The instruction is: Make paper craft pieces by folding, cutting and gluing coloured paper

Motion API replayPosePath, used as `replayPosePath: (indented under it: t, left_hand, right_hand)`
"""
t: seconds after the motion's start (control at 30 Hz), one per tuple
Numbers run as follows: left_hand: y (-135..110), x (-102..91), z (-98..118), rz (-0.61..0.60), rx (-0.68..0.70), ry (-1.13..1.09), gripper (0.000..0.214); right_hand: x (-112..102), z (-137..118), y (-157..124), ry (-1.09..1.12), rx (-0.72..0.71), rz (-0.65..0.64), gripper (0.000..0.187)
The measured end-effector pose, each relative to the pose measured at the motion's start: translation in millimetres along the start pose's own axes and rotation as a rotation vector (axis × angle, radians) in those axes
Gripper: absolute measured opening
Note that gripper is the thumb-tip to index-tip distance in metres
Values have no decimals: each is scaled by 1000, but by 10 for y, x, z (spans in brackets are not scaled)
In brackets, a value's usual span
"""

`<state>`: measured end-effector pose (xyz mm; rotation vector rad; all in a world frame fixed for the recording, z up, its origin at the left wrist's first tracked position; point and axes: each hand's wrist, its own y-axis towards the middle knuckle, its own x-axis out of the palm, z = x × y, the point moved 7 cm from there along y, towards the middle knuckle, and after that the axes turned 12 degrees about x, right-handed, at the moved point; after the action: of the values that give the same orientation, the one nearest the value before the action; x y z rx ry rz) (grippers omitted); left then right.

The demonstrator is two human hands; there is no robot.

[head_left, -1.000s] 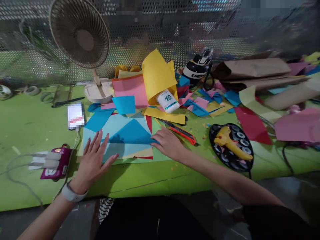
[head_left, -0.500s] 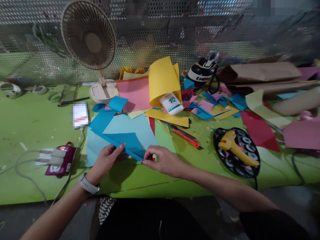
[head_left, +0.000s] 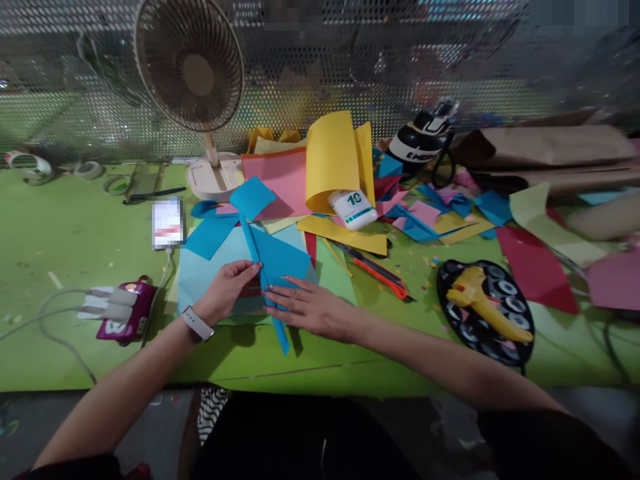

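Note:
A dark blue folded paper [head_left: 273, 260] lies on a light blue sheet [head_left: 200, 273] on the green table [head_left: 65, 240]. My left hand [head_left: 227, 290] touches its left edge, fingers curled over the fold. My right hand [head_left: 310, 308] lies flat on the paper's lower part, fingers stretched out and pressing it down. A narrow blue point [head_left: 281, 333] of the paper juts toward me between the hands.
A desk fan [head_left: 193, 73] stands at the back. Loose coloured sheets, a white bottle [head_left: 354, 208], an orange cutter [head_left: 375, 265] and a yellow glue gun [head_left: 483, 303] on a black tray lie to the right. A phone [head_left: 167, 223] and pink charger [head_left: 125, 312] lie left.
Both hands lifted the blue paper's near edge and folded it over. Now the paper is narrower and the right hand has gone from pinching to pressing flat.

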<state>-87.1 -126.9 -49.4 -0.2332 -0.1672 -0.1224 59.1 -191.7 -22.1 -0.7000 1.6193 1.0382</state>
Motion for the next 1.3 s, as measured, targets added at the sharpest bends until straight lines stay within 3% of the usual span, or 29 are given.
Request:
replayPosePath:
  t: [0.1,0.2,0.33,0.43,0.5,0.57,0.87,0.97,1.17,1.3]
  left_hand:
    - [60,0,-38,-30,19,35,44]
    - [101,-98,13,-72,118,362,41]
    - [32,-170,312,-31,581,1072,31]
    - [-99,14,252,-254,822,1281,38]
    - [-157,103,112,-399,833,1356,49]
    - [-184,136,11,-440,805,1441,55]
    - [-232,163,-6,-417,779,1517,60]
    - [-254,172,-5,-412,766,1507,66]
    - [-261,155,-19,-442,747,1481,66]
    - [-243,126,-31,-469,734,1440,69]
  right_hand:
    - [113,45,5,14,2,-49,48]
    - [210,118,-24,41,63,-92,45]
    - [275,149,-69,94,88,-78,41]
    - [264,137,-82,84,66,-15,39]
    - [252,130,-86,71,54,15,38]
    - [239,124,-89,62,46,36,37]
    - [61,112,-69,118,8,243,22]
    - [53,130,-49,188,43,237,20]
    - [109,352,74,550,413,120,19]
    - [189,535,192,646,723,-6,23]
